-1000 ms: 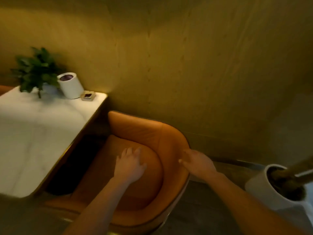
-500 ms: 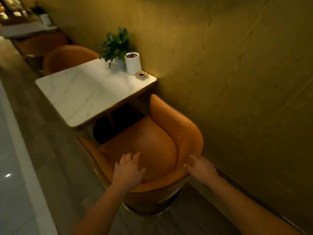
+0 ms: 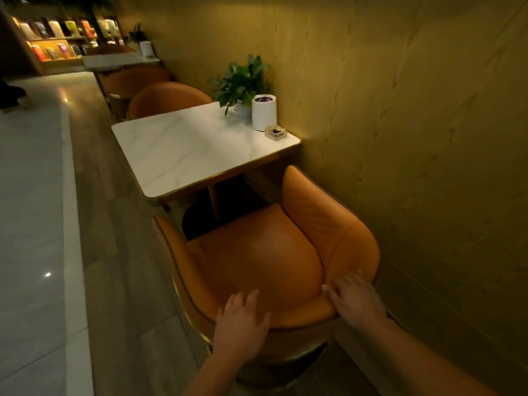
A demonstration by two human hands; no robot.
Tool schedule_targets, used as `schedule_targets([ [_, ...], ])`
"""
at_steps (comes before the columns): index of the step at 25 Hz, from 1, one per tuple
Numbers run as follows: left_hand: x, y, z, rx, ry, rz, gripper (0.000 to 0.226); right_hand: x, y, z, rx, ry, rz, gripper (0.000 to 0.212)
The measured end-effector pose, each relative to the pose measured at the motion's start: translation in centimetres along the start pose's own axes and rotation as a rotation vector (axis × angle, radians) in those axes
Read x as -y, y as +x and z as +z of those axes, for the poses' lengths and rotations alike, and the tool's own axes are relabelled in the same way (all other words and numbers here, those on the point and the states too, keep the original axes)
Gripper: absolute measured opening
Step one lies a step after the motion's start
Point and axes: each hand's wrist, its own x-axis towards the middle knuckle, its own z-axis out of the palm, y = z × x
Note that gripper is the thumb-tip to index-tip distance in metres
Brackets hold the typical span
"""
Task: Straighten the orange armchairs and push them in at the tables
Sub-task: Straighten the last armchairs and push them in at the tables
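The near orange armchair (image 3: 263, 252) stands at the white marble table (image 3: 183, 150), its open front facing the table edge and its right side close to the wall. My left hand (image 3: 241, 324) lies over the top rim of its backrest with the fingers spread on the inner side. My right hand (image 3: 354, 298) holds the rim further right, near the wall-side corner. A second orange armchair (image 3: 168, 98) sits at the table's far side. A third (image 3: 134, 78) stands behind it at another table (image 3: 114, 61).
A potted plant (image 3: 240, 84), a white cylinder (image 3: 264, 112) and a small tray (image 3: 275, 132) stand at the table's wall end. The yellow wall (image 3: 414, 138) runs along the right. An open floor aisle (image 3: 43, 224) lies on the left, and lit shelves (image 3: 57, 38) stand far back.
The view has pulled back and swung left, showing the whole table and the row of chairs. The near armchair now faces the table, and both hands have shifted to its back rim.
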Motion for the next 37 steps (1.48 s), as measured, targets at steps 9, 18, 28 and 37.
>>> schedule_targets([
  [9,-2.4,2.4,5.6,-0.096,-0.054,-0.26,0.076,-1.6,1.4,2.8,-0.229,-0.002,-0.061,0.049],
  [18,-3.5,3.6,6.3,-0.205,-0.016,-0.323,0.068,-2.4,2.6,3.1,-0.28,-0.003,-0.124,0.057],
  [28,-5.5,6.2,6.9,-0.317,-0.053,-0.283,0.069,-4.6,5.7,2.0,-0.273,-0.005,-0.112,0.047],
  [37,-6.6,9.0,6.4,-0.288,-0.074,-0.253,0.063,-5.2,8.4,0.3,-0.198,-0.026,-0.106,0.049],
])
